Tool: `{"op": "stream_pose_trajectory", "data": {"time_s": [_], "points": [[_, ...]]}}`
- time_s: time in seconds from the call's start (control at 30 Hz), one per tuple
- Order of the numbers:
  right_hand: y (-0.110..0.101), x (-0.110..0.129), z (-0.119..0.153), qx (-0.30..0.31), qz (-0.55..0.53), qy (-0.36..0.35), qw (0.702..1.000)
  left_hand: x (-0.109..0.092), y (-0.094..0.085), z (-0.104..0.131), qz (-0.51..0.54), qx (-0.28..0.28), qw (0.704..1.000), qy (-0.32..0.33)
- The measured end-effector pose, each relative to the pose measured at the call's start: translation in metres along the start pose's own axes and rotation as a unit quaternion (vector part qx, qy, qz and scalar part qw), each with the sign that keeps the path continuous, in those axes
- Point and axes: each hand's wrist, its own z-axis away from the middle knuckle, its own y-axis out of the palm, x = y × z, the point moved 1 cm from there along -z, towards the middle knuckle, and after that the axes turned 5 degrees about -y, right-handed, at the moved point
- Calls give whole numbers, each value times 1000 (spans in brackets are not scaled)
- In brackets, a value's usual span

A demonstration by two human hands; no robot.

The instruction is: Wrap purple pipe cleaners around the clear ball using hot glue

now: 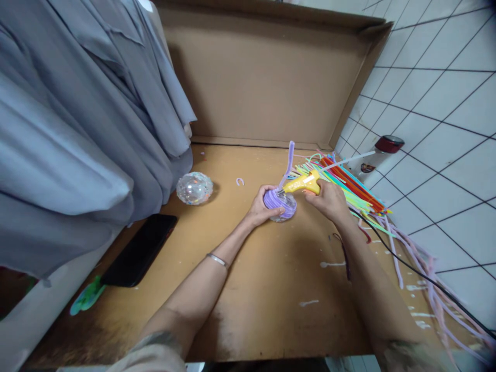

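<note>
In my left hand (263,206) is a rounded clear ball (287,213) partly wrapped in purple pipe cleaner. A free end of the purple pipe cleaner (290,157) sticks up from its top. My right hand (329,200) grips a yellow hot glue gun (304,182), its nozzle at the top of the ball. A glue stick (349,160) pokes out of the gun's back. Whether the nozzle touches the ball I cannot tell. A second clear faceted ball (195,188), unwrapped, rests on the table to the left.
Bundled coloured pipe cleaners (349,183) lie at the right by the tiled wall, near a red-lidded jar (387,147). The gun's black cord (403,258) runs down the right. A phone (141,250) lies left, beside a grey cloth (77,129). Cardboard (271,77) stands behind.
</note>
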Motion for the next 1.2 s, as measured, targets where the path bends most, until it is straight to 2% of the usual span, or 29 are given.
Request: {"op": "stream_pose_trajectory", "data": {"time_s": [0.4,0.77,1.2], "points": [[1,-3,1,-1,-9,-8,1000,1,1,0,7,4,1000,1],[0,-4,-1,24,-21,5,999,0,1,0,6,-2,1000,-1],[6,-2,-2,14,-8,-1,1000,-3,1,1,1,2,1000,-8]]}}
